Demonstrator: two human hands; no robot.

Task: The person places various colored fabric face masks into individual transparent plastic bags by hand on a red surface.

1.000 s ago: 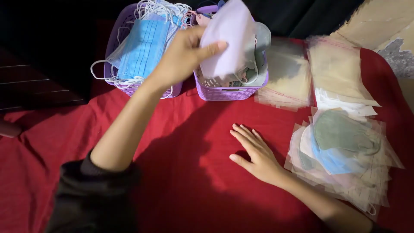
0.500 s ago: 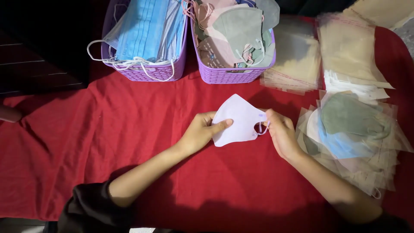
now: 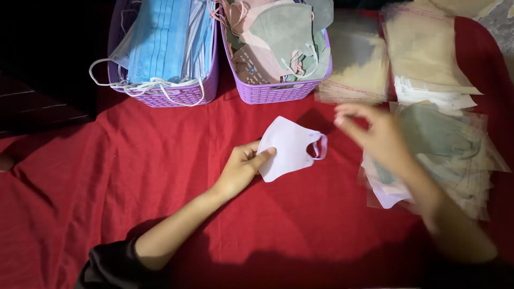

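A pale folded mask [image 3: 289,147] is pinched at its edge by the left hand [image 3: 242,167] on the red cloth [image 3: 160,176]. It looks light and floppy, best held by that edge. The blurred right hand [image 3: 383,136] is held open, empty.

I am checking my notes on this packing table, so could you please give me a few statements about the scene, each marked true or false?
1. The left hand pins a pale folded face mask to the red cloth. True.
2. The right hand grips that mask's ear loop. False: it is raised, blurred, off the mask.
3. The left purple basket holds blue pleated masks. True.
4. The clear sleeves lie at the person's left. False: they lie at the right.
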